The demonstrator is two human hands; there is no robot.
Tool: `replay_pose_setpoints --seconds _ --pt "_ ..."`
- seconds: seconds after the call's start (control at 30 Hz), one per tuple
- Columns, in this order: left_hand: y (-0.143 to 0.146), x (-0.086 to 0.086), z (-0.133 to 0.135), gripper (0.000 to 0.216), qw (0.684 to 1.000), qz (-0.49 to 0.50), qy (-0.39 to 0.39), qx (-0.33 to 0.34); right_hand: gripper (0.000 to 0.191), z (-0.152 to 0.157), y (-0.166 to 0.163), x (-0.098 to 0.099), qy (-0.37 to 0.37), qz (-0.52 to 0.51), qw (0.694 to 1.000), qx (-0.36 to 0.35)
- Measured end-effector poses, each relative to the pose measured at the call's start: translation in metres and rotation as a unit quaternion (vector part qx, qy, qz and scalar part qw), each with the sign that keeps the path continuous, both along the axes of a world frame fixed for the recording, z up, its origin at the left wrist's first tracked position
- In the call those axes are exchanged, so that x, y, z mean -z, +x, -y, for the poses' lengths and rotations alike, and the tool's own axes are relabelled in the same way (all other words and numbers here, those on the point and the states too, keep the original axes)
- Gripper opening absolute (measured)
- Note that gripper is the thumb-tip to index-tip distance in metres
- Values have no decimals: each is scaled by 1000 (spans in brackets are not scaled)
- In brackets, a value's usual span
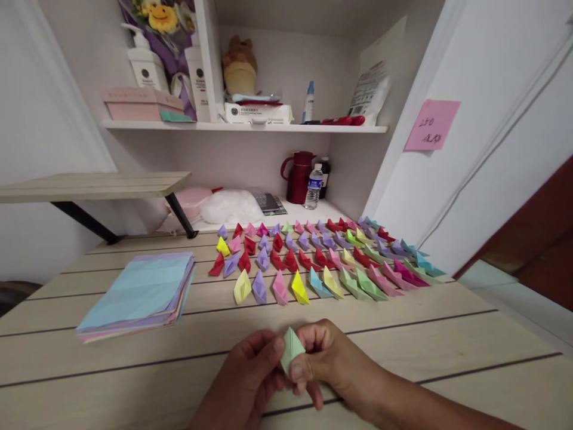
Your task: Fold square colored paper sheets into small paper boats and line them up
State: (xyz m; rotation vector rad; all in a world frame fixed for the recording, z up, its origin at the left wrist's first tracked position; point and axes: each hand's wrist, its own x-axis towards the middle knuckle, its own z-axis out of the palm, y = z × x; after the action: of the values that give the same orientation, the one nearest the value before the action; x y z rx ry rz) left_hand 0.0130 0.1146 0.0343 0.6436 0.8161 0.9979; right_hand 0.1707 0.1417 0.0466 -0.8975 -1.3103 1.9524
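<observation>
Both hands meet low in the middle of the head view, pinching a small light green folded paper piece [290, 348]. My left hand [248, 376] grips its left side with thumb and fingers. My right hand [326, 357] is curled round its right side, thumb pressed on the paper. Beyond them, several rows of folded paper boats [313, 260] in red, purple, pink, yellow and green lie on the wooden table [425, 322]. A stack of pastel square paper sheets [139, 294] lies to the left.
A red jug [298, 176], a water bottle [314, 187] and plastic bags [230, 206] stand at the back. A raised wooden shelf [94, 184] juts over the table's left. Above, a white shelf [246, 126] carries bottles and boxes. A pink note [431, 124] hangs on the right wall.
</observation>
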Motion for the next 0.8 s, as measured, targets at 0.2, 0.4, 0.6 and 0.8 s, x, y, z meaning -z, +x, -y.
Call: replay_pose_setpoints --seconds 0.2,0.4,0.6,0.8 --pt "2 5 -4 48 976 -178 65 -110 39 -4 1 11 59 78 995 19" --pt "-1 -13 0 23 928 -312 121 -163 43 -5 4 10 108 81 991 8" --pt "7 -9 16 30 914 -334 113 -200 48 1 8 8 179 100 979 11" --pt "13 -5 39 41 907 -325 100 -249 46 22 5 3 264 120 956 45"
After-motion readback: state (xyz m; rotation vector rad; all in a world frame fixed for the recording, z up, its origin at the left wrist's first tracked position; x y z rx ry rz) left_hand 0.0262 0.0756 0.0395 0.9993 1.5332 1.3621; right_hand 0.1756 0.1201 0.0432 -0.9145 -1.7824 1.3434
